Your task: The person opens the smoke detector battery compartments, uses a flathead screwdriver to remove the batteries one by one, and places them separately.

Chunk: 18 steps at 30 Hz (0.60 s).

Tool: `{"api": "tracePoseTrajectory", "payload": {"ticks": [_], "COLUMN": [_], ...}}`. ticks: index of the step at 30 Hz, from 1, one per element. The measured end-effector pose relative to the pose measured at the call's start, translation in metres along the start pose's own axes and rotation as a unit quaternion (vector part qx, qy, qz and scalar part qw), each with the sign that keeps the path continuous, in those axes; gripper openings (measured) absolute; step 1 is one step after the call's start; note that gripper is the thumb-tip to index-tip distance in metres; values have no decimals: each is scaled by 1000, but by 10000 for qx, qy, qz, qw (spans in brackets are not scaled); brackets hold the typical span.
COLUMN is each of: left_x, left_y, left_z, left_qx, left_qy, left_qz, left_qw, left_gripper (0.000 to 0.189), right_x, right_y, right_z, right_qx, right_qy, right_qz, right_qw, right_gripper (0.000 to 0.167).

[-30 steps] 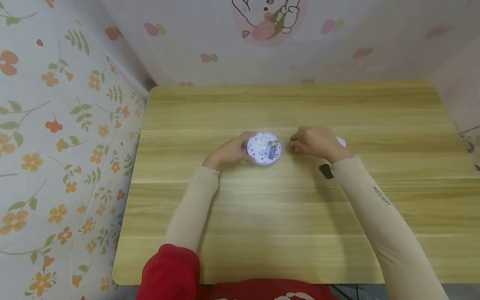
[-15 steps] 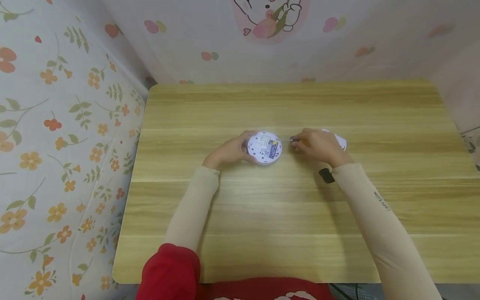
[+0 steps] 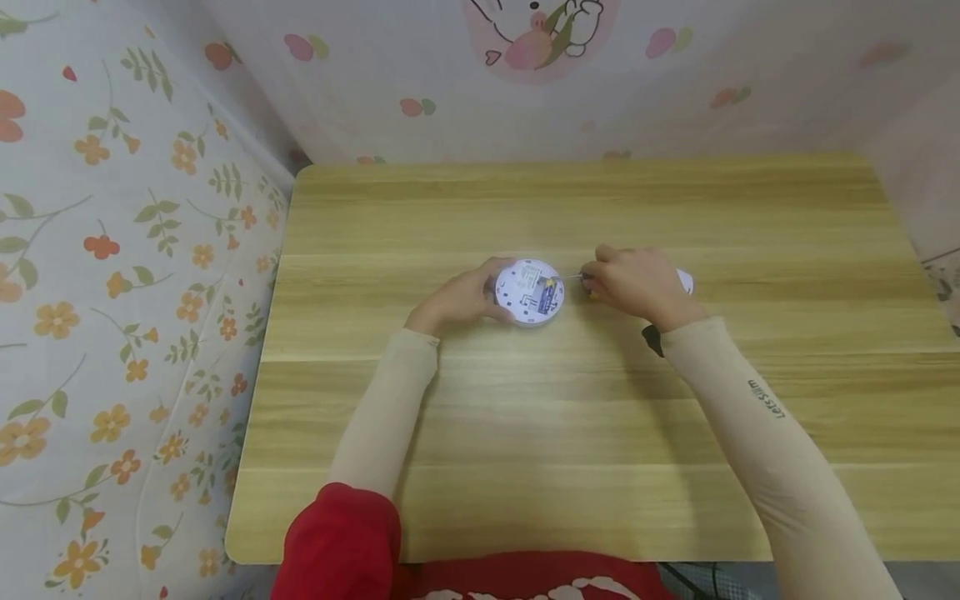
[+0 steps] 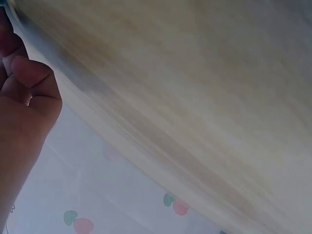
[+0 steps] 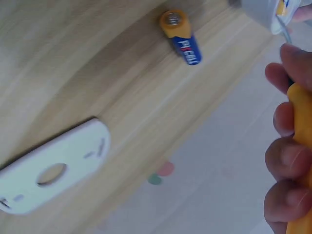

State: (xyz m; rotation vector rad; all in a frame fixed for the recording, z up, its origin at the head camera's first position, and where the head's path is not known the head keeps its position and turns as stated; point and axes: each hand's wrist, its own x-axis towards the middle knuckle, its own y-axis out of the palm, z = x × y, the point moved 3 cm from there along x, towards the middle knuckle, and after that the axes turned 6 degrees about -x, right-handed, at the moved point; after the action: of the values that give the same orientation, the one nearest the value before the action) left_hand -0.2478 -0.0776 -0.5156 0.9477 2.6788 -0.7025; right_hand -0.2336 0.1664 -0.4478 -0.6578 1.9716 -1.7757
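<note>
Your left hand (image 3: 463, 298) grips round white device (image 3: 516, 297) at rim: likely light, stiff, slick, crackable; best held there. Your right hand (image 3: 639, 285) wraps round screwdriver (image 5: 303, 117) handle.

Two hands (image 3: 463, 295) (image 3: 636, 283) — one each: device (image 3: 517, 293), screwdriver (image 5: 303, 117), plate (image 5: 73, 155), loose battery (image 5: 182, 39)

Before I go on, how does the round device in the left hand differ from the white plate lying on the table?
The round device is a disc; the white plate is elongated with a rounded end. The left hand grips the device, while the plate lies on the table. The device's face has a blue patch; the plate has an opening through it. Both look whitish with markings.
</note>
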Motion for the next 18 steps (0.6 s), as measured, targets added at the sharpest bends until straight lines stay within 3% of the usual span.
{"api": "tracePoseTrajectory", "payload": {"ticks": [7, 14, 16, 18], "left_x": [1, 0, 0, -1], "left_y": [-1, -1, -1, 0], "left_z": [0, -1, -2, -1], "left_qx": [58, -97, -154, -172], "left_qy": [-28, -28, -30, -24], "left_qz": [-42, 14, 33, 47], "left_qw": [10000, 9999, 9999, 9998], "left_gripper": [93, 92, 92, 92], "right_x": [-1, -3, -3, -4], "right_y": [17, 36, 39, 38], "right_z": [-14, -20, -20, -20], "right_qx": [759, 2010, 2114, 1989], "right_qy": [368, 911, 983, 968], "right_qz": [537, 823, 846, 844], "right_qw": [9950, 9719, 9687, 9716], "right_gripper": [25, 31, 31, 31]}}
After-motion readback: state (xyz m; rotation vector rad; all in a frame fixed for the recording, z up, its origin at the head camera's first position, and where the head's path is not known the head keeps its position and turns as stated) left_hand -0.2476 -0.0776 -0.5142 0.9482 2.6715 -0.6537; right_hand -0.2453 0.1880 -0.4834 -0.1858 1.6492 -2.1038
